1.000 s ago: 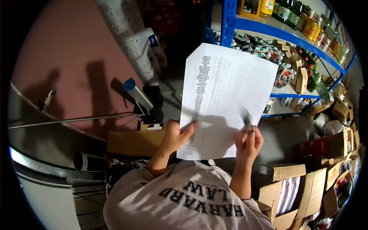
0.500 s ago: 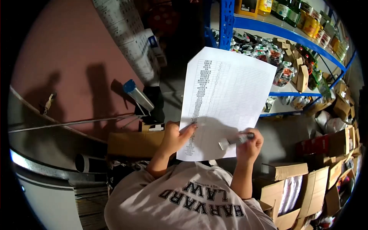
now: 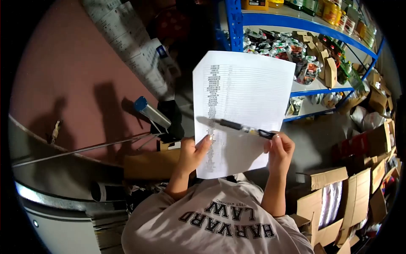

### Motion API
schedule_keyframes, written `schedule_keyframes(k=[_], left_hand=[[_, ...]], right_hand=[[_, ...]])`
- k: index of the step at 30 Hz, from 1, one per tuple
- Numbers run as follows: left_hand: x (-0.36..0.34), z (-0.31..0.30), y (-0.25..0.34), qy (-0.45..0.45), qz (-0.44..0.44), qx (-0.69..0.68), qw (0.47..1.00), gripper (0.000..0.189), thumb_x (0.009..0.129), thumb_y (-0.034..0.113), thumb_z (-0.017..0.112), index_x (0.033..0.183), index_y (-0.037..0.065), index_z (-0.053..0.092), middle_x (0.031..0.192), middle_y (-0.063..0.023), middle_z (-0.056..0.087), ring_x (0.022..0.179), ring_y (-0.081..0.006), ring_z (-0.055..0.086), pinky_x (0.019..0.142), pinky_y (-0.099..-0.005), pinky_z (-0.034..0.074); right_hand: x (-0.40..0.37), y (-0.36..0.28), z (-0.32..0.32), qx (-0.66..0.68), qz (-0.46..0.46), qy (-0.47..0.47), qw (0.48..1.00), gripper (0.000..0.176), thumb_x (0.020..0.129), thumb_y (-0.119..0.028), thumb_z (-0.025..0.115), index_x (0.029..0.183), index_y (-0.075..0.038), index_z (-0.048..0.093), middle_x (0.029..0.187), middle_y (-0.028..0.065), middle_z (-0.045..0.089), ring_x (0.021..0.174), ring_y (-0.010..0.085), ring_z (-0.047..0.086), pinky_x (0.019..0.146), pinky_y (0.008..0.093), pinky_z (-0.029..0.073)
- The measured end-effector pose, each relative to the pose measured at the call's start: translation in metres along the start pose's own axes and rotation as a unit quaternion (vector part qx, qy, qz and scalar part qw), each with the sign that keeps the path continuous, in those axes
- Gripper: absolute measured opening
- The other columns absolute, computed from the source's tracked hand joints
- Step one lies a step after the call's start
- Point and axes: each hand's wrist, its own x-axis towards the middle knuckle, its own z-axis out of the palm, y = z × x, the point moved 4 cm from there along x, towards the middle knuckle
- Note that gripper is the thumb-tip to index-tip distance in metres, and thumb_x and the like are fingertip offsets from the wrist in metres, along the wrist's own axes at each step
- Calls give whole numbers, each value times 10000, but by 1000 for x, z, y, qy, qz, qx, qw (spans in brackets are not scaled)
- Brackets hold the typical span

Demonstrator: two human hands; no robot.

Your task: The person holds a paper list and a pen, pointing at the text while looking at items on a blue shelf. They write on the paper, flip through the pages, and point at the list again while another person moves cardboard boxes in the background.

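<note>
A white sheet printed with a table (image 3: 249,89) is held up in front of my chest, its top left corner cut or folded. My left hand (image 3: 192,156) pinches its lower left edge, thumb on the printed side. In my right hand (image 3: 280,154), at the sheet's lower right edge, is a dark pen (image 3: 243,128), gripped near one end. The pen lies slantwise over the sheet and points left, with a shadow near its tip. Whether my right fingers also grip the paper cannot be made out.
A blue-framed shelf (image 3: 287,20) with bottles and pouches stands at the upper right. Open cardboard boxes (image 3: 308,207) fill the lower right. On the left are a blue-capped container (image 3: 152,112), a long thin rod (image 3: 84,148) and a white appliance (image 3: 55,228).
The pen has swung out from a blurred position near my right hand and now extends left across the sheet. The view has shifted slightly, and the sheet sits a little further left.
</note>
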Motion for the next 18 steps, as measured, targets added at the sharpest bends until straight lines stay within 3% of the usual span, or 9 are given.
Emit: schedule_keyframes(k=[2, 5, 7, 10, 16, 18], left_hand=[[-3, 0, -3, 28, -1, -5, 1000, 246, 775, 138, 527, 630, -61, 517, 465, -26, 467, 438, -60, 385, 406, -216, 310], [-6, -3, -7, 109, 29, -5, 994, 190, 751, 111, 546, 678, -65, 539, 550, -38, 535, 485, -70, 458, 447, -216, 368], [-9, -1, -13, 91, -62, -29, 994, 186, 724, 119, 578, 714, -64, 551, 623, -47, 567, 546, -89, 506, 504, -230, 405], [-13, 9, -28, -5, -84, 28, 996, 228, 698, 146, 600, 757, -71, 556, 671, -68, 582, 594, -111, 522, 550, -258, 420], [0, 30, -16, -43, -79, 103, 991, 244, 725, 129, 560, 800, -103, 539, 680, -85, 579, 603, -125, 510, 568, -269, 421], [1, 33, -5, 3, -59, 48, 997, 241, 744, 128, 549, 782, -109, 532, 682, -95, 570, 603, -138, 507, 571, -273, 421]], right_hand=[[1, -5, -3, 76, -30, 44, 996, 159, 789, -81, 485, 760, 62, 549, 548, 64, 493, 495, 127, 462, 480, 252, 388], [6, -7, -9, 85, -22, 39, 995, 157, 783, -79, 487, 786, 64, 551, 587, 89, 537, 524, 141, 504, 508, 252, 413], [5, -6, -15, -69, 13, 72, 995, 185, 755, -85, 526, 844, 75, 553, 652, 113, 577, 595, 137, 551, 559, 233, 436], [1, -10, -19, -45, 57, 40, 997, 179, 768, -84, 534, 867, 62, 556, 698, 93, 583, 626, 129, 556, 595, 227, 452], [5, -20, -38, 82, -79, 67, 991, 84, 754, -33, 535, 805, 10, 483, 768, 132, 574, 705, 195, 574, 622, 267, 458], [6, -27, -41, 150, -105, 53, 982, 96, 748, -11, 533, 799, -8, 452, 785, 145, 573, 716, 207, 571, 632, 276, 459]])
